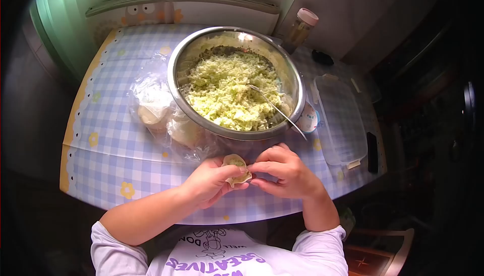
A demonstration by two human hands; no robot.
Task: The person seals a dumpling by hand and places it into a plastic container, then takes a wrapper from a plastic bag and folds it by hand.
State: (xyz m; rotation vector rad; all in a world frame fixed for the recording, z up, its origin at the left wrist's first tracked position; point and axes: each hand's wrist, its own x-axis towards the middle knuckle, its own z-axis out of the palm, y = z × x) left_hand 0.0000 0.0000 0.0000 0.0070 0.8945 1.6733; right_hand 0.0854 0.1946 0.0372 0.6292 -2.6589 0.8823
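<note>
A checked cloth covers the tabletop, green curtain upper left. Left-hand fingers and right-hand fingers pinch a filled wrapper at lower centre, below the steel bowl; plastic-bagged dough lies left, a clear container right.

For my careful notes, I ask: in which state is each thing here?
Wrapper, open, filling showing
Metal bowl, uncovered, holding chopped greens
Utensil, leaning across bowl rim
Jar, upright, capped
Plastic bag, crumpled, around pale dough
Clear box, unclear whether lidded
Tablecloth, spread
</note>
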